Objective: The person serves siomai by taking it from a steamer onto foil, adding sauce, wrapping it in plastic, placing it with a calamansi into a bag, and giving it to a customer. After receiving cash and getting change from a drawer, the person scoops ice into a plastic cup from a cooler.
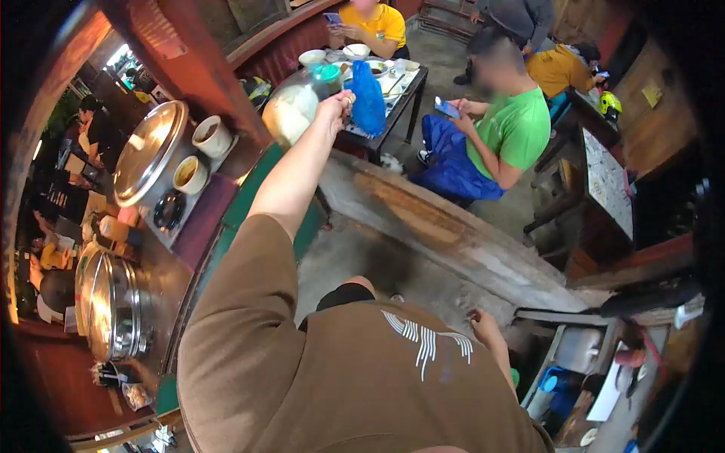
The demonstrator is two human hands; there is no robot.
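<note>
My left hand (332, 111) is stretched forward over the low wall, its fingers closed. It is right beside a blue plastic bag (368, 102), which stands out against the dining table (411, 90). Whether the fingers grip this bag or something else I cannot make out. On the hand's other side is a rounded, whitish, partly see-through thing (291, 113). My right hand (485, 326) hangs low at my side, fingers loosely apart, with nothing visible in it.
A counter on the left bears a large lidded pot (151, 151), cups (190, 175) and a stacked metal steamer (106, 302). Beyond the low wall (445, 226) sit a person in green (513, 128) and one in yellow (385, 23). A crate (578, 347) stands at right.
</note>
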